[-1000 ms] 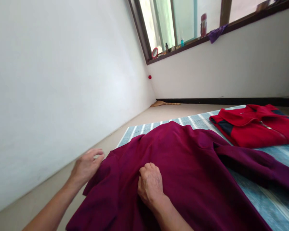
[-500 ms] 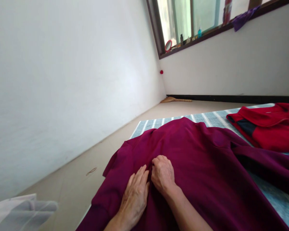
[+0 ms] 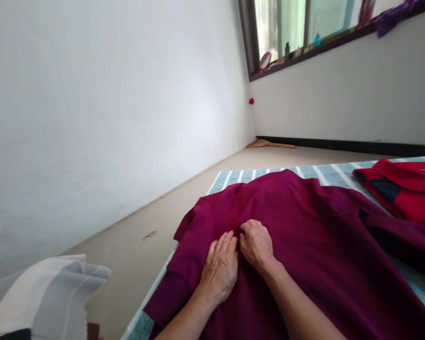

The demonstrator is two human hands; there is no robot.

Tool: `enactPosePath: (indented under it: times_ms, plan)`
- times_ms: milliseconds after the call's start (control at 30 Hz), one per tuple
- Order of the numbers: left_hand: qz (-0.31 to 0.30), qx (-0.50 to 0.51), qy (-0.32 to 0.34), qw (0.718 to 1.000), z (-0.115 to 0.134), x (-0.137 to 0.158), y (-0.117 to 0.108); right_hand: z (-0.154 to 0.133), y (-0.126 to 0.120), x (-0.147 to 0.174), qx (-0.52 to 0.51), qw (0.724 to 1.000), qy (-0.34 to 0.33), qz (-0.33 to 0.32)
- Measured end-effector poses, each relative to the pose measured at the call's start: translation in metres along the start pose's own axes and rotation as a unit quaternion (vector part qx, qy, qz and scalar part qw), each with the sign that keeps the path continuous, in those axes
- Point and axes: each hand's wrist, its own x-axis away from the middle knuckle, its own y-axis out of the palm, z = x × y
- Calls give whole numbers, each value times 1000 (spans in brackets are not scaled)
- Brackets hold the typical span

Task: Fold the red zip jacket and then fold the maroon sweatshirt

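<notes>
A dark magenta long-sleeved top lies spread out, its sleeves reaching to either side. Flat against it, left of its middle, rests my left hand, fingers stretched out and close together. Beside it my right hand has its fingers curled into a pinch on the cloth near a crease. The fingertips of the right hand are partly hidden, and a small gap separates the two hands.
Under the top is a blue-and-white striped mat. A folded red garment lies at the right. Grey-and-white cloth hangs at lower left. A broom-like tool lies by the far wall. A red-rimmed mirror stands on the windowsill.
The camera has turned left, so the scene sits further right and more grey-and-white cloth shows. Both hands stay in nearly the same place on the top.
</notes>
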Motion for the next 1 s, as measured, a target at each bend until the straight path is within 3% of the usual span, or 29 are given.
enactPosePath:
  times_ms: [433,667,867,1000]
  plan:
    - [44,-8,21,999,0,-9,1,-1,-8,-3,22,1000,7,11]
    - [33,-18,24,999,0,-13,0,-4,-13,-9,48,999,23,9]
    - [34,-10,15,999,1,-15,-2,2,-41,6,81,996,28,10]
    - [28,-16,13,999,3,-15,-6,35,-71,37,112,992,48,23]
